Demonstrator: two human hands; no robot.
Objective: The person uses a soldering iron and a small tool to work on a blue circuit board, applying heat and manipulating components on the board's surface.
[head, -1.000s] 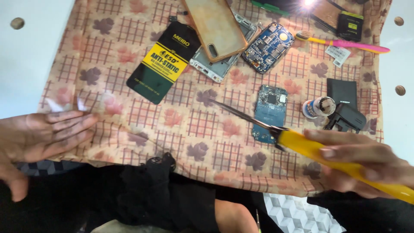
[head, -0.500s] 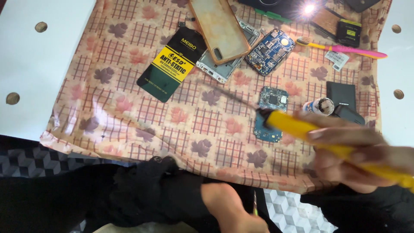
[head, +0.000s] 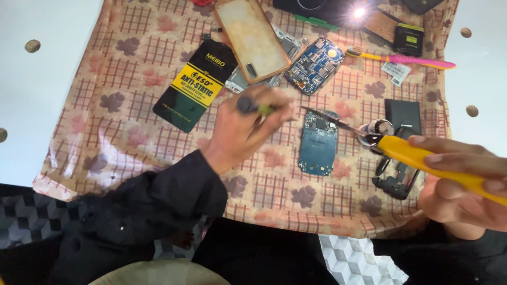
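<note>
My left hand (head: 240, 132) reaches across the patterned cloth (head: 132, 132), shut on a small screwdriver (head: 254, 106) with a dark cap and a green shaft. It is just left of a teal phone circuit board (head: 318, 148) lying flat on the cloth. My right hand (head: 465, 190) grips a yellow-handled soldering iron (head: 417, 155). The iron's metal tip (head: 322, 115) points left over the top edge of the board; I cannot tell if it touches.
A black and yellow packet (head: 193, 89), a brown phone case (head: 251, 37), a blue circuit board (head: 315, 66), a pink toothbrush (head: 409, 59), a black battery (head: 402, 112), a small round tin (head: 377, 126) and a black frame piece (head: 395, 182) lie around. The white table (head: 37, 89) shows on both sides.
My left hand has come from the cloth's left edge, out of view for a moment, to the middle, now with a screwdriver in it. The soldering iron stays over the teal board.
</note>
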